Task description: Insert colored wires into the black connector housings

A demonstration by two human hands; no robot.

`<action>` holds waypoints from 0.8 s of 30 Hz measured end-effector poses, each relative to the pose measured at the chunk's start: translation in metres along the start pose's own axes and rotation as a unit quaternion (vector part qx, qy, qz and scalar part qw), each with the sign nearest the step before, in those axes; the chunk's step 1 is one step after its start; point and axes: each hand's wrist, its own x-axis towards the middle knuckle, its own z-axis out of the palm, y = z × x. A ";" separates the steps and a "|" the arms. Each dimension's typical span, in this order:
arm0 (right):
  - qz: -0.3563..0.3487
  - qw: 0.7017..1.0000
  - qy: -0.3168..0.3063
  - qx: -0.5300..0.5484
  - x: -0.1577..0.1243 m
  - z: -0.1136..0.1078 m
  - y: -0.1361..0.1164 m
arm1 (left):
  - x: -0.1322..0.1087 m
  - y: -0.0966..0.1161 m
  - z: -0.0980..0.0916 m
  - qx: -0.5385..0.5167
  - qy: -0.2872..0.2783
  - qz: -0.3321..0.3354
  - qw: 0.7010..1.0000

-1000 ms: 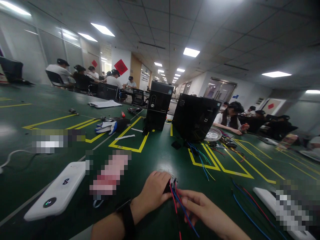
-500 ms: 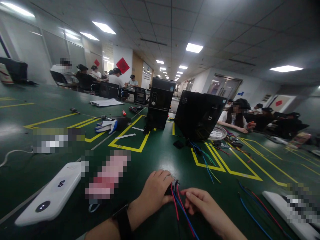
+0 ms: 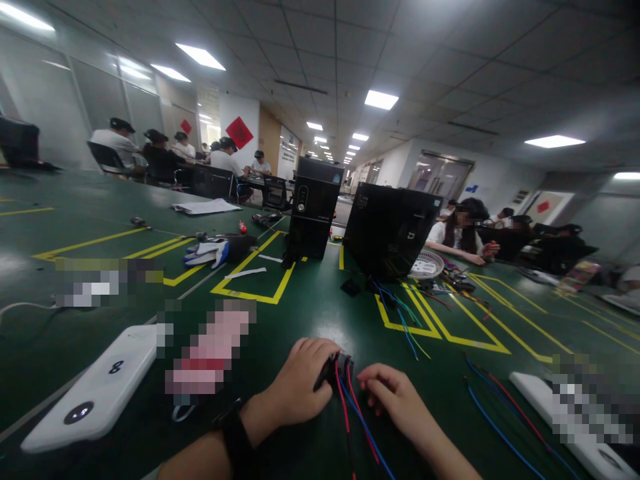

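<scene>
My left hand point(image 3: 306, 380), with a black watch on its wrist, is wrapped round a small dark component point(image 3: 343, 364) at the bottom middle of the view. Red and blue wires point(image 3: 356, 407) run from this component toward the bottom edge. Just right of the wires is my right hand point(image 3: 393, 399), its fingers curled and the thumb near the index finger. A small gap separates it from the component. Whether anything lies between its fingertips is too small to tell.
Two black computer cases point(image 3: 316, 210) stand ahead on the green table point(image 3: 300, 320). A white device point(image 3: 95, 387) and a pink item point(image 3: 215, 347) lie left; loose wires point(image 3: 495, 407) and another white device point(image 3: 537, 393) lie right. A person point(image 3: 463, 230) sits beyond a basket point(image 3: 427, 265).
The view has shifted slightly, so the surroundings sit a little further left. My right hand's fingertips have moved slightly up beside the component. My left hand keeps its grip.
</scene>
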 end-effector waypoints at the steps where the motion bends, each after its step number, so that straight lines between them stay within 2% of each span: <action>1: -0.002 1.000 0.000 -0.004 0.000 0.000 0.001 | 0.000 0.000 0.001 -0.016 0.019 -0.009 1.000; 5: -0.008 1.000 0.002 -0.013 0.000 0.000 0.001 | 0.004 -0.006 0.004 -0.089 0.116 -0.062 0.987; 7: -0.015 1.000 0.002 -0.016 0.000 0.000 0.000 | 0.006 -0.010 0.005 -0.128 0.147 -0.094 0.976; 10: -0.022 1.000 0.004 -0.018 0.001 0.000 0.000 | 0.007 -0.015 0.007 -0.156 0.156 -0.128 0.967; 16: -0.014 1.000 0.008 -0.017 0.000 -0.002 -0.001 | 0.006 -0.024 0.012 -0.143 0.171 -0.160 0.962; 24: -0.062 0.995 0.037 -0.073 0.000 -0.002 -0.004 | 0.007 -0.019 0.016 -0.146 0.215 -0.137 0.956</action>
